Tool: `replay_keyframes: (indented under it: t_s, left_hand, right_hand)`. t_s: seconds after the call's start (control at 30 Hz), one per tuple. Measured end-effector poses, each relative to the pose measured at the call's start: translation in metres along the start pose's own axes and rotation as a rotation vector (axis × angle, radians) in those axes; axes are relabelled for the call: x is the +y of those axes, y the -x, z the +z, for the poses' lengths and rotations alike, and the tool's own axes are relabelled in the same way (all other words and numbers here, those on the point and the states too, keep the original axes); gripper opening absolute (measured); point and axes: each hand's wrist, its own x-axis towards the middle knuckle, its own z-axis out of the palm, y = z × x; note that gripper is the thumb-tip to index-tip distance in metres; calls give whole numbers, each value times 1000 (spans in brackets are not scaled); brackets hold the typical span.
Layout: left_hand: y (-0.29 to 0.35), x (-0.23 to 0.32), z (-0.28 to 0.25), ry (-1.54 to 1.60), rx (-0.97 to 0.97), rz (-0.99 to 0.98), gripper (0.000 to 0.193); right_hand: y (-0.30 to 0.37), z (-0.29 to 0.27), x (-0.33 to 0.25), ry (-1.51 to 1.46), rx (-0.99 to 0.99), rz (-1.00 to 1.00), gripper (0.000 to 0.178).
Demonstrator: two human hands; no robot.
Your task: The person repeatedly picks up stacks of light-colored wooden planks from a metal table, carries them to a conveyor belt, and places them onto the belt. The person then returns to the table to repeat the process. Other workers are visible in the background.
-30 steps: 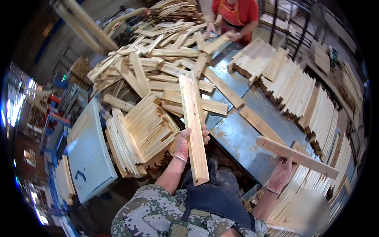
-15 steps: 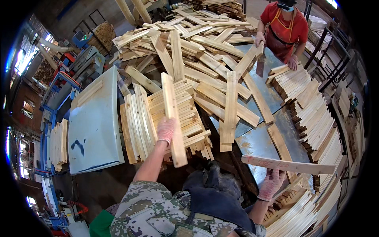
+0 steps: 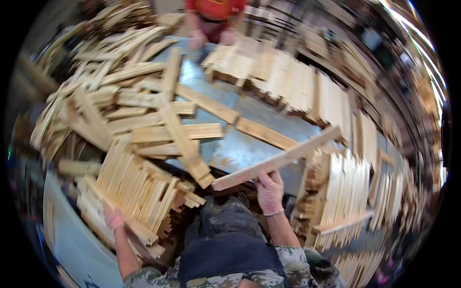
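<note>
My right hand [image 3: 270, 193], in a pale pinkish work glove, is closed round a narrow wooden board [image 3: 293, 155]. The board is raised and slants up to the right over the metal table. At the lower left my left hand [image 3: 113, 217], gloved alike, grips another wooden board [image 3: 126, 217]. This board lies along the left side of a neat stack of wooden strips [image 3: 139, 185]. Motion blur softens the left fingers, and their far side is hidden.
A loose heap of boards [image 3: 139, 98] covers the left of the blue-grey metal table [image 3: 249, 153]. Rows of stacked boards [image 3: 288, 86] line its far right side, with another stack [image 3: 343, 192] near my right. A co-worker in red [image 3: 214, 12] stands beyond. A pale panel [image 3: 72, 235] is at left.
My view has swung right. My left hand has brought its board from above the stack down against its left side. The right hand's board now tilts upward to the right.
</note>
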Motion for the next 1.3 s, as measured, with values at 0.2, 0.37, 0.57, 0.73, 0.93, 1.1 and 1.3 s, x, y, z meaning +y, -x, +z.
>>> replay_keyframes:
  t_s: [0.2, 0.37, 0.57, 0.73, 0.93, 1.1, 1.3]
  left_hand:
    - [15, 121, -68, -659, -232, 114, 79]
    - [-2, 140, -72, -1172, -637, 434, 81]
    - [-52, 101, -34, -1014, -699, 718, 65]
    - [-70, 131, -6, -1084, -767, 1005, 49]
    - [-96, 192, 21, -1179, -624, 1402, 34]
    - [-18, 360, -18, -365, -1178, 1109, 21]
    - [80, 421, 31, -52, -1297, 1321, 40]
  right_hand:
    - [-3, -16, -4, -282, 17, -41, 27]
    - [2, -18, -1, -299, 77, -19, 27]
    - [18, -36, -11, -360, 168, -113, 32]
    - [49, -63, -28, -345, 317, -201, 38]
    - [97, -102, -43, -364, 496, -371, 36]
    - [148, -145, -44, -447, 667, -583, 40]
    - [217, -182, -24, -405, 967, -661, 42]
